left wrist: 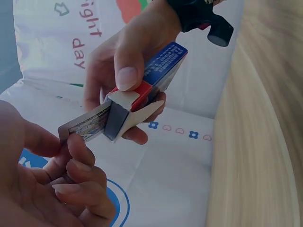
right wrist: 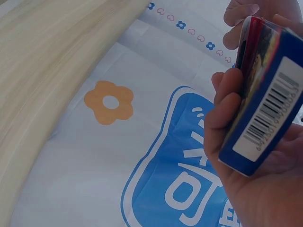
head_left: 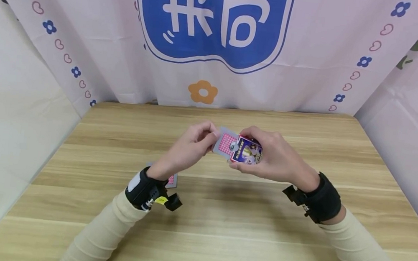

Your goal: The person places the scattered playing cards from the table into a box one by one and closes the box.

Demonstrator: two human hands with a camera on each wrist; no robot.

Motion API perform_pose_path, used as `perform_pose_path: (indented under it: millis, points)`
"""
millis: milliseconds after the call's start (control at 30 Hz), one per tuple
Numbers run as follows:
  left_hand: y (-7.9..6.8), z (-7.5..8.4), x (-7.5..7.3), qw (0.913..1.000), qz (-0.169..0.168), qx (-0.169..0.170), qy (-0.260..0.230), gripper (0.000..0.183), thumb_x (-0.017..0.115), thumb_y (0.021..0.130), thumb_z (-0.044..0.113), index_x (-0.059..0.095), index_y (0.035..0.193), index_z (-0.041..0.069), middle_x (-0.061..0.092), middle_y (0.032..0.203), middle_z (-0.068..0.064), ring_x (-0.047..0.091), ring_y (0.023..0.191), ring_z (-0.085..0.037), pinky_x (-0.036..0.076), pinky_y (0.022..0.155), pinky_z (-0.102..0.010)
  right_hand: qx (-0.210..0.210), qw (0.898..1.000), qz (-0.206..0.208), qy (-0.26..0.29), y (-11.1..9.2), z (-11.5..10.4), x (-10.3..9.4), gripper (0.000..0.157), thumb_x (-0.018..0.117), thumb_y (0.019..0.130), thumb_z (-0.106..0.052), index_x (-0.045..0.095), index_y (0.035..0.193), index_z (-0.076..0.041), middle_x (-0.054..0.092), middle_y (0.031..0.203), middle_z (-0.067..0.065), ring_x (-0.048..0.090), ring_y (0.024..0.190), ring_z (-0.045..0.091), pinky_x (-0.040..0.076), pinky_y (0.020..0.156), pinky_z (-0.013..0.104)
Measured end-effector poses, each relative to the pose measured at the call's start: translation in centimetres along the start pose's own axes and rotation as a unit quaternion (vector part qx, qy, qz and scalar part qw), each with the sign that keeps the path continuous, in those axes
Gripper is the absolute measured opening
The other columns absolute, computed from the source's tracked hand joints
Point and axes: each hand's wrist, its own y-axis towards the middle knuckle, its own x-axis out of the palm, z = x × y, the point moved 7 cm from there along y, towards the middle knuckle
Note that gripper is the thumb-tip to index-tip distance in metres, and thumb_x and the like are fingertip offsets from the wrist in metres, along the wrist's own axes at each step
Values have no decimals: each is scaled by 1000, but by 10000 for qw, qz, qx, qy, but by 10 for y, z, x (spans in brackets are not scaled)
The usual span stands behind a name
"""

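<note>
My right hand [head_left: 279, 158] grips a small blue and red playing card box [head_left: 247, 152] above the table, its mouth turned toward the left hand. The box's flaps stand open in the left wrist view, where a playing card [left wrist: 90, 125] sticks partway out. Thumb and fingers of my left hand [head_left: 190, 145] pinch the outer end of that card. From the head view its pink-checked back with a grey border shows. The right wrist view shows the barcode on the box's end [right wrist: 267, 111]. Another pink-backed card [head_left: 171, 180] lies on the table, partly hidden behind the left wrist.
Both hands are over a wood-grain table [head_left: 221, 241]. A white printed curtain [head_left: 107, 53] with a blue emblem hangs along its far edge, and pale cloth also stands at both sides. Black camera straps [head_left: 325, 198] circle the wrists.
</note>
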Motion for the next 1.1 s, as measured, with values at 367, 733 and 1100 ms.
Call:
perform_pose_path:
  millis: [367,733,1100]
  points:
    - [-7,23,20,9964,-598,471,374,16,43,102,8,52,92,0,55,84,-14,51,72,-21,39,61,-32,-282,9995,21,109,0,-8,0,58,80,69,-40,55,113,-11,63,90,-3,56,67,3,52,52,24]
    - [3,-16,15,9924,-1116,-80,505,23,53,97,36,59,91,14,56,86,-8,52,78,-19,41,67,-37,-430,9987,199,165,5,-42,-15,56,86,63,-15,56,107,3,64,85,10,58,64,14,54,49,31]
    - [4,-51,38,9472,-2497,-850,-1823,39,50,97,42,55,103,4,49,83,-8,44,73,-19,36,62,-28,-460,9982,103,374,6,-50,-14,55,85,62,-11,56,106,5,64,88,13,59,67,17,55,51,34]
